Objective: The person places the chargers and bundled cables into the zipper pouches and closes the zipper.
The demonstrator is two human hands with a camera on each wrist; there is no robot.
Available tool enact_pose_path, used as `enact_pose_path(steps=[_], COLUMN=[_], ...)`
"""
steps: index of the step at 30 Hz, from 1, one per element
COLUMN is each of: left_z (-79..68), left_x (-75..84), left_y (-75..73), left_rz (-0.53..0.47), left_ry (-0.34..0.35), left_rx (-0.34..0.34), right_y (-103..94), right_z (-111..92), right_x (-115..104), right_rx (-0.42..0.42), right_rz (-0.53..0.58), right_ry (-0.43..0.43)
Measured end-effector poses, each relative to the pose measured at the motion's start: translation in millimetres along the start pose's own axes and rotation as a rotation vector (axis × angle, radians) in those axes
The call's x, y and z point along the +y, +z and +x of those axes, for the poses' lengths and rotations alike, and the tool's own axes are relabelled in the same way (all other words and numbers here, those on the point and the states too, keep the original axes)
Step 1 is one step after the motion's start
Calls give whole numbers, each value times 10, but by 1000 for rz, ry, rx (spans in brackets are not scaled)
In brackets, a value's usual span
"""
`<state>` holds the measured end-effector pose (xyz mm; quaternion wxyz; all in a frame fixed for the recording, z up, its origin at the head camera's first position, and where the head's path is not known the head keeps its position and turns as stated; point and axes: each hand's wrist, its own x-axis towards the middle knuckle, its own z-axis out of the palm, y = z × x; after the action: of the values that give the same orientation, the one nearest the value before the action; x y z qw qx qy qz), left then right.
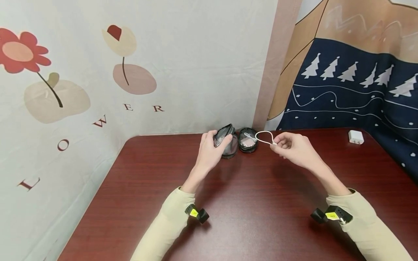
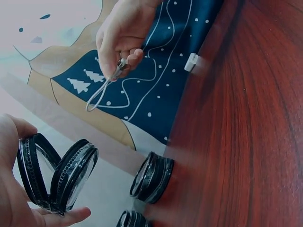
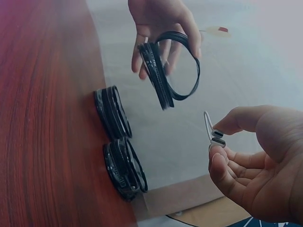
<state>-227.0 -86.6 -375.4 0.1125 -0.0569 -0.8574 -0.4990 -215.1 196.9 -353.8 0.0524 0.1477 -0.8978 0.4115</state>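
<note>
We hold a looped white cable [image 1: 263,131] above the dark-red wooden desk [image 1: 251,203], our right hand [image 1: 295,146] pinching it between the fingers; at the cable's nine o'clock, our left hand [image 1: 210,149] has fingers clamped on an unzipped, black-edged clear pouch [image 1: 225,134].

A clear, black-trimmed zip pouch [image 2: 70,172] is held up unzipped, its halves spread in a V. Right of the pouch, a short white charging cable [image 3: 218,135] loops, connectors together.
</note>
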Motion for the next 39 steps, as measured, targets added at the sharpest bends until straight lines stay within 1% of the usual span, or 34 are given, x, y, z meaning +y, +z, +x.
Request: enact_pose_path(steps=[10, 20, 30, 39], left_z=[-57, -117, -179, -247], left_x=[87, 147, 173, 221], left_y=[51, 104, 167, 224], left_rz=[14, 14, -7, 27], left_ry=[18, 10, 31, 67], left_rx=[-7, -36, -62, -84], right_y=[64, 129, 170, 238], right_z=[-25, -40, -67, -79], right_x=[-68, -74, -128, -135], right_rx=[-22, -26, -42, -50], right_rz=[23, 52, 78, 82], right_ry=[-4, -19, -31, -53])
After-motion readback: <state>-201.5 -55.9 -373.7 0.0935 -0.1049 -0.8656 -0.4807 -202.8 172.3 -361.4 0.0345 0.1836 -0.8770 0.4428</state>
